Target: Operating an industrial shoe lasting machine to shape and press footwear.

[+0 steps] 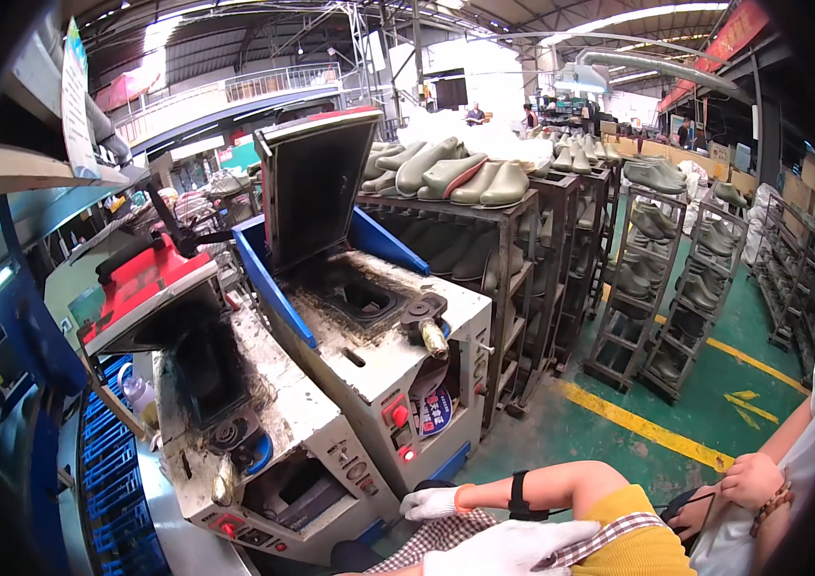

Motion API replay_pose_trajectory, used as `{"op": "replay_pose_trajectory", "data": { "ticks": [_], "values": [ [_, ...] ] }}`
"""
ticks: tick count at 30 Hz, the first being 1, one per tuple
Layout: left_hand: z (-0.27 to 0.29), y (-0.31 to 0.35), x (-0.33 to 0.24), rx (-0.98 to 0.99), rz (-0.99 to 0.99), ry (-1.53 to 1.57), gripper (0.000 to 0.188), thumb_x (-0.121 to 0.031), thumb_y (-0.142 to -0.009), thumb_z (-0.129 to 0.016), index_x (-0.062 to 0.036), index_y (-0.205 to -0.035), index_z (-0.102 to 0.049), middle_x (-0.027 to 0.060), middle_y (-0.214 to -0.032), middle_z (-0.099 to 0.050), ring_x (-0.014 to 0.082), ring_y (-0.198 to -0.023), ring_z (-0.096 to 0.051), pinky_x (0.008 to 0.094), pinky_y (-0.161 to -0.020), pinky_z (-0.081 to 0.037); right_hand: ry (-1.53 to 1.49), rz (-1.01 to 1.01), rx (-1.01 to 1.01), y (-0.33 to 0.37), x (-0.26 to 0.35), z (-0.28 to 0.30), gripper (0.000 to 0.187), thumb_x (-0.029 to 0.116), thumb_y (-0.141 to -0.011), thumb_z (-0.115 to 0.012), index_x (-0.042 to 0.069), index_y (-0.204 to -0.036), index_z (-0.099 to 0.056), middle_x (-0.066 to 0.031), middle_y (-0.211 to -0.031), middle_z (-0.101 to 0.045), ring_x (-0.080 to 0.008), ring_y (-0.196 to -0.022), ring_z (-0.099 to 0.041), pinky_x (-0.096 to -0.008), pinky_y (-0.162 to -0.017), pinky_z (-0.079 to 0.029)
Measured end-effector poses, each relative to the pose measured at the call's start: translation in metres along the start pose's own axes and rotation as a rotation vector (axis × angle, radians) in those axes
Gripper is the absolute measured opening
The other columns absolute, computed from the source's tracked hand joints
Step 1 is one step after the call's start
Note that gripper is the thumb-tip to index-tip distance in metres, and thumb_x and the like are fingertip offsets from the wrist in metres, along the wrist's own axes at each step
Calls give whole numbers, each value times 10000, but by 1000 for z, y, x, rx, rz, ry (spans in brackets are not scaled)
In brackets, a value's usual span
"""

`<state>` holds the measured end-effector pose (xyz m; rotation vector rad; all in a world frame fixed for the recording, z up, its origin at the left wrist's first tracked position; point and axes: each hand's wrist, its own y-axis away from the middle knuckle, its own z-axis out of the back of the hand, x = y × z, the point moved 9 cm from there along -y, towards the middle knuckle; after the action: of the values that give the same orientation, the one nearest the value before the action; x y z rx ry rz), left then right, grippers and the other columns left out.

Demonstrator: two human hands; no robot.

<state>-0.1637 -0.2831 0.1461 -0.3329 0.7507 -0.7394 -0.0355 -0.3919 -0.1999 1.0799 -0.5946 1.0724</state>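
My left hand (513,549), in a white glove, reaches across to my right upper arm. Its fingers are stretched out over the yellow sleeve (633,523) and a checked apron strap (609,540). My right hand (431,503), also white-gloved, rests on the checked apron (450,530) over my lap, its fingers loosely extended and holding nothing visible. A black band (520,492) circles my right forearm. Beyond my hands stand two white machines, a nearer one (292,408) and a farther one (446,298), each with its lid raised above a dark, stained recess.
Metal racks (513,230) hold several olive-green shoes (455,173); narrower shoe racks (628,326) stand on the green floor with yellow lines (638,422). Close on my right, another person's bare hands (751,480) are held together. A blue slatted conveyor (114,470) runs at the left.
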Motion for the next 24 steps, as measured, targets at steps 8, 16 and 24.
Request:
{"op": "replay_pose_trajectory", "data": {
  "ticks": [8, 16, 24],
  "values": [
    [8, -67, -37, 43, -35, -155, 151, -184, -937, -629, -78, -1001, -715, 144, -796, -696, 304, -828, -683, 395, -720, -531, -199, 93, -34, 30, -48, 10, 451, 314, -1015, -571, 14, -1350, -608, -153, -1322, -662, -271, -1270, -595, -372, -1107, -435],
    [20, -63, -45, -9, -75, 30, 236, -171, -939, -602, -69, -1106, -734, 158, -958, -711, 305, -960, -660, 387, -848, -499, -219, 90, 12, 27, -23, -17, 434, 287, -1057, -540, 20, -1398, -570, -107, -1270, -659, -190, -1165, -614, -324, -1017, -489],
    [61, -1, -17, 48, 20, 326, 334, -167, -969, -606, -32, -1265, -680, 168, -1164, -706, 281, -1149, -647, 375, -1012, -482, -342, 124, -86, 50, -34, -40, 469, 304, -1056, -526, -26, -1388, -550, -164, -1348, -631, -262, -1293, -569, -363, -1101, -429]
  ]
}}
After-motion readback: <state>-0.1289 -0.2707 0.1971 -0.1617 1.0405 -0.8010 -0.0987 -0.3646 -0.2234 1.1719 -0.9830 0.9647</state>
